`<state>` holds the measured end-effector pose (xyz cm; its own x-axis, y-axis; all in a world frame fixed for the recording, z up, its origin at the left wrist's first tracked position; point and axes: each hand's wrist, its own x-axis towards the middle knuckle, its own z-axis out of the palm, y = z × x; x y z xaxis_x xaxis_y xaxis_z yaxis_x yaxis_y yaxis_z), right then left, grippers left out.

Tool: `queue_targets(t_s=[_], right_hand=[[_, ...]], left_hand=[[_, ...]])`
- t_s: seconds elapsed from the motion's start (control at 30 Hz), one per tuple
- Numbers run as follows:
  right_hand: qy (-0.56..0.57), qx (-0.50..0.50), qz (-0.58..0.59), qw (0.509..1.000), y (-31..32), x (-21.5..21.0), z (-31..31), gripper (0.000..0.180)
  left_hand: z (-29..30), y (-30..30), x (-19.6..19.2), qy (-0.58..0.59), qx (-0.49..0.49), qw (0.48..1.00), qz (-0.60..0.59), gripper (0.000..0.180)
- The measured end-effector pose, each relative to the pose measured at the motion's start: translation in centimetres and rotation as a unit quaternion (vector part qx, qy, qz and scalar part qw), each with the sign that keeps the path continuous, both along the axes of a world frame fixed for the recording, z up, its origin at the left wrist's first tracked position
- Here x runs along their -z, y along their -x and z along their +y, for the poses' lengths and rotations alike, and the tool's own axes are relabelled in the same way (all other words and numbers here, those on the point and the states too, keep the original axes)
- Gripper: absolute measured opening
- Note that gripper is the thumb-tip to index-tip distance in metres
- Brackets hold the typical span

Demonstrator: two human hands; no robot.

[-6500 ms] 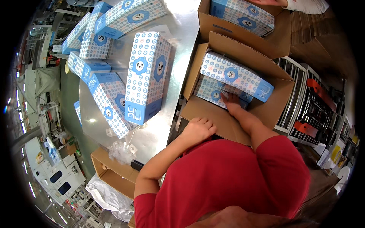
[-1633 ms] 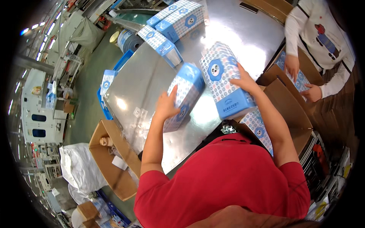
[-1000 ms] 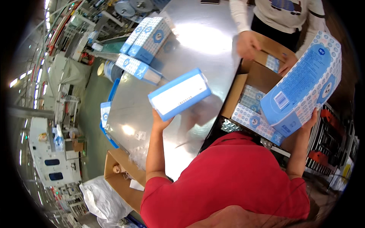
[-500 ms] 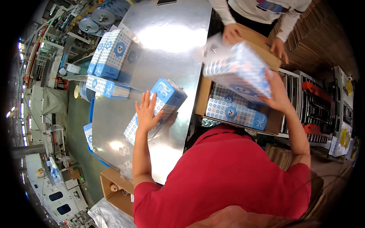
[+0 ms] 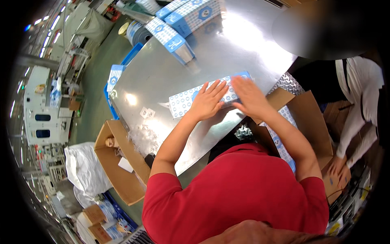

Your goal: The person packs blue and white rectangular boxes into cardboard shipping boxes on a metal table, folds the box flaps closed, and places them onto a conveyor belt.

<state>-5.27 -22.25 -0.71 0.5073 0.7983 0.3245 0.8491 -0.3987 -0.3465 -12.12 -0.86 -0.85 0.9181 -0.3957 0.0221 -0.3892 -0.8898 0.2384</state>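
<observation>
A long blue-and-white patterned pack [image 5: 183,102] lies on the metal table in front of me. My left hand [image 5: 209,99] rests flat on top of it, fingers stretched out. At the pack's right end is my right hand [image 5: 248,94], its fingers extended and slightly blurred; it holds nothing. To my right, an open cardboard box [image 5: 310,118] has a similar patterned pack [image 5: 286,151] inside, partly covered by my right forearm. More patterned packs [image 5: 168,37] stand at the table's far left side.
The shiny metal table [image 5: 150,77] has crumpled clear plastic [image 5: 144,136] near its left edge. Another open cardboard box [image 5: 118,175] stands lower left, beside a white sack [image 5: 83,166]. On the right, a co-worker's hands [image 5: 338,167] are at a carton. A dark blurred shape covers the upper right.
My view has turned right. My right hand has let go of the pack it held over the box and come to the table pack. The co-worker's hands are now lower at the right.
</observation>
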Motion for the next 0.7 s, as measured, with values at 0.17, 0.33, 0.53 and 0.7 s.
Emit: queue_targets(t_s=[0.17, 0.33, 0.53, 0.7], right_hand=[[0.081, -0.024, -0.053, 0.995, -1.6, 2.4, 2.2, 0.065], [0.088, -0.02, -0.066, 0.994, -1.5, 2.3, 2.3, 0.064], [0.063, -0.017, -0.054, 0.996, -1.3, 2.6, 2.3, 0.064], [0.051, -0.046, -0.029, 0.997, -0.9, 3.6, 0.7, 0.057]], left_hand=[[3.5, 3.1, 0.1, -0.008, -0.071, 0.997, 0.025, 0.055], [7.1, 7.0, 0.0, -0.03, -0.129, 0.991, 0.023, 0.057], [9.8, 10.0, 0.4, -0.054, -0.167, 0.984, 0.034, 0.065], [8.0, 6.5, -1.8, -0.243, -0.305, 0.916, 0.098, 0.085]])
